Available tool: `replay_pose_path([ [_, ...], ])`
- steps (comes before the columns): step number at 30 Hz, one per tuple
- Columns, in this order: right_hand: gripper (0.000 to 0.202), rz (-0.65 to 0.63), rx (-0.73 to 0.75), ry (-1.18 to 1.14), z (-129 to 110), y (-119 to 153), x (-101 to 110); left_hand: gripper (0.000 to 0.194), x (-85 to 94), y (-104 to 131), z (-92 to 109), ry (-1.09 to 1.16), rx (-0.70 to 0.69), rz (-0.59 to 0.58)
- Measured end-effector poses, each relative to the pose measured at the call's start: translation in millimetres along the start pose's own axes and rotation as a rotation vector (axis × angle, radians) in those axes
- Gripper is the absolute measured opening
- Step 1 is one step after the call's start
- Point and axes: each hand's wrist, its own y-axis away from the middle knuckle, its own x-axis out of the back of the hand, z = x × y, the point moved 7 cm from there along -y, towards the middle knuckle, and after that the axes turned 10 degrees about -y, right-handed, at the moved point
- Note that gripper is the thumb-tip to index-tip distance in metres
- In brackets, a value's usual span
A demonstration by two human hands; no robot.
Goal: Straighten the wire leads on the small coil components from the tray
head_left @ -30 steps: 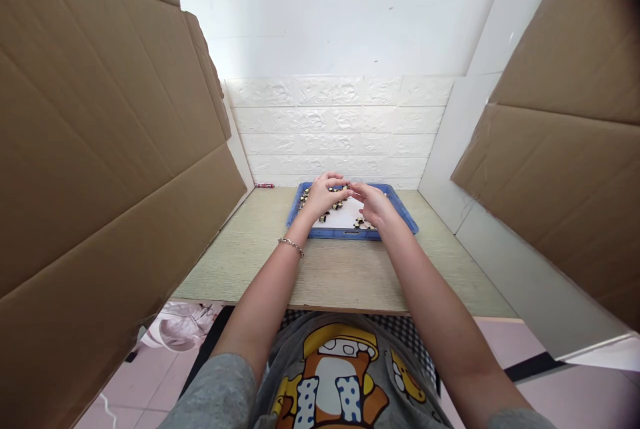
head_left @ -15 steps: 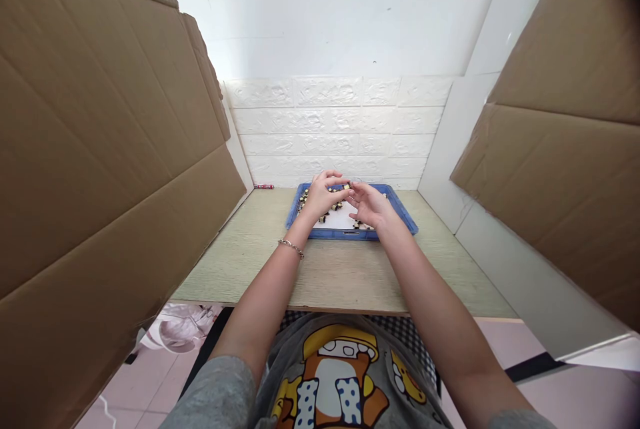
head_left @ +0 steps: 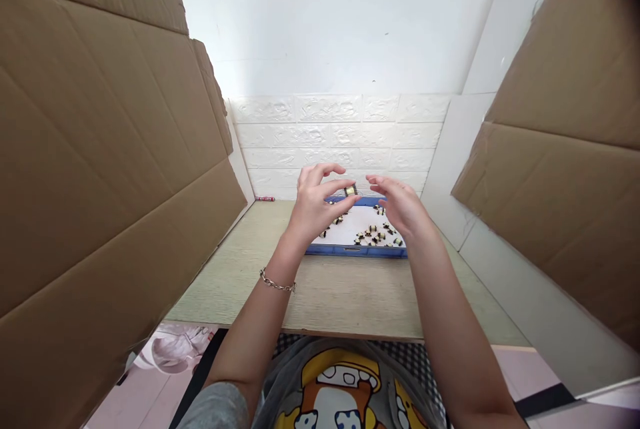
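Note:
Between the thumb and index finger of my left hand (head_left: 316, 206) is a small transformer coil (head_left: 351, 190), with a yellow middle and black ends. It is held up above the far side of a blue tray (head_left: 350, 251). My right hand (head_left: 403, 207) hovers to the right of the coil, apart from it, with fingers stretched and nothing in them. In the tray, on a white bottom, several similar coils (head_left: 373, 229) lie scattered at the right. Others lie at the left, partly hidden by my left hand.
The tray sits on a light wooden table (head_left: 350, 302) against a white brick-patterned wall (head_left: 330, 132). A red marker-like stick (head_left: 265, 199) lies at the back left. Cardboard sheets (head_left: 110, 135) stand on the left and right, with a white panel (head_left: 480, 215) at the right.
My hands have moved apart, the right hand going right and letting go of the coil area. The coil stays in my left hand. More coils in the tray now show, and the view has tilted up slightly.

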Motion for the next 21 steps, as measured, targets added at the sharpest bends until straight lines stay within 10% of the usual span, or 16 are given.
replay_pose_path([
  [10, 0.043, -0.280, 0.271, 0.169, -62.5, 34.9, -36.6, 0.018, 32.9, -16.4, 29.6, -0.089, -0.161, 0.065],
  [21, 0.011, -0.435, 0.191, 0.088, -49.2, 46.1, -40.7, 0.018, 37.9, -6.0, 35.4, -0.076, -0.140, 0.047],
])
